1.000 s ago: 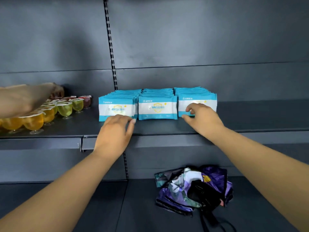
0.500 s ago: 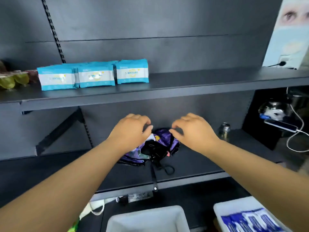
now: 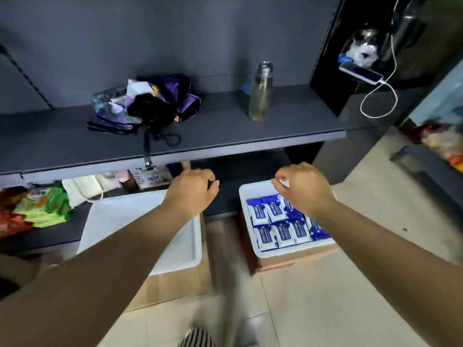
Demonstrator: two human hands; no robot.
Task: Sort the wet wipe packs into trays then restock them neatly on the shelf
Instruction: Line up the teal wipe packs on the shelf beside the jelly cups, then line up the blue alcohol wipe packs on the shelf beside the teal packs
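Note:
Two white trays stand on cardboard boxes on the floor in front of the dark shelf unit. The left tray holds nothing that I can see. The right tray is filled with several blue and white wet wipe packs. My left hand hovers above the far right corner of the left tray, fingers loosely curled, holding nothing. My right hand hangs over the far edge of the right tray, fingers curled downward, with nothing gripped. My right forearm covers part of the packs.
The dark shelf above the trays carries a folded purple umbrella and a clear bottle. Green and red snack packs lie on the bottom shelf at left. A phone on a white cable sits at upper right.
My view has dropped from the upper shelf with the teal wipe packs to the trays on the floor. Both hands came off the shelved packs and lowered over the trays.

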